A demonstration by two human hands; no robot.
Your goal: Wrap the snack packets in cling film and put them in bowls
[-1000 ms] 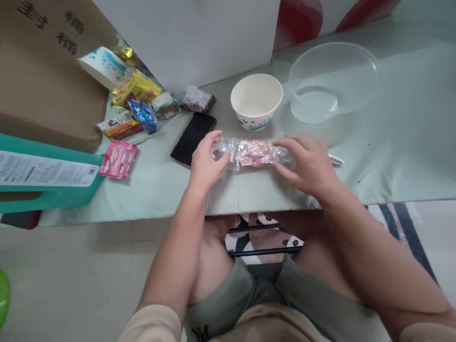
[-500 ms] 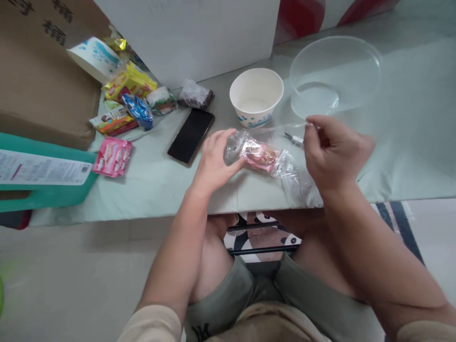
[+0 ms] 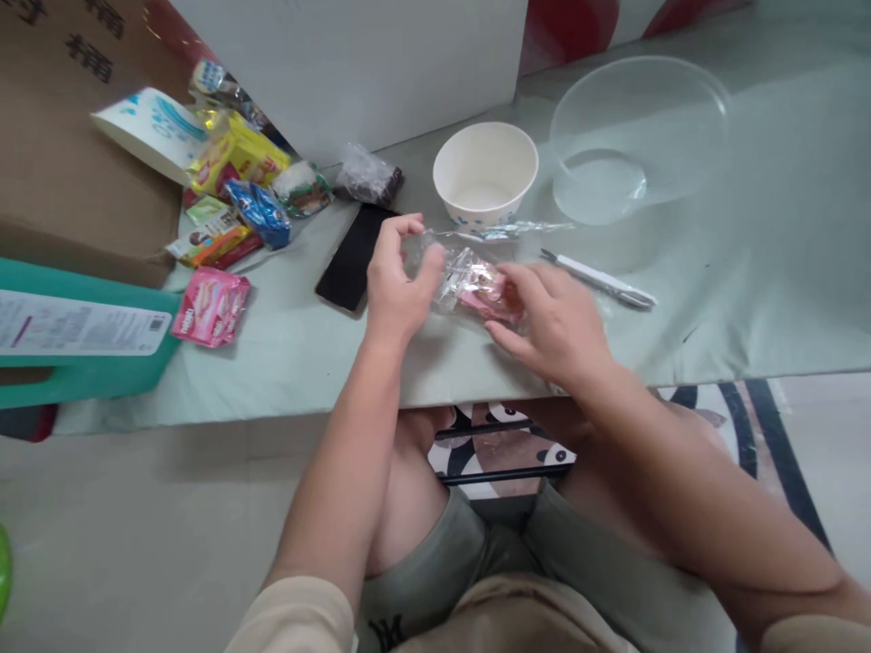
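Observation:
A pink-wrapped snack packet lies with a crinkled clear plastic bag over the table edge nearest me. My right hand has its thumb and fingers closed around the packet's right end, covering part of it. At the bag's left end is my left hand, thumb and curled fingers apart, with the plastic next to the fingertips. Just beyond the bag stands a white paper bowl with a blue print. A white pen-like tool with a dark tip rests to the right of my right hand.
A black phone lies beside my left hand. Further left are a pink snack pack, several other wrapped snacks and a tipped paper bowl. A clear plastic bowl stands back right. Boxes border the back.
My right hand has come down and left from a raised, pinched pose with stretched film onto the pink packet. The white tool now shows fully. My left hand's thumb has moved off the packet.

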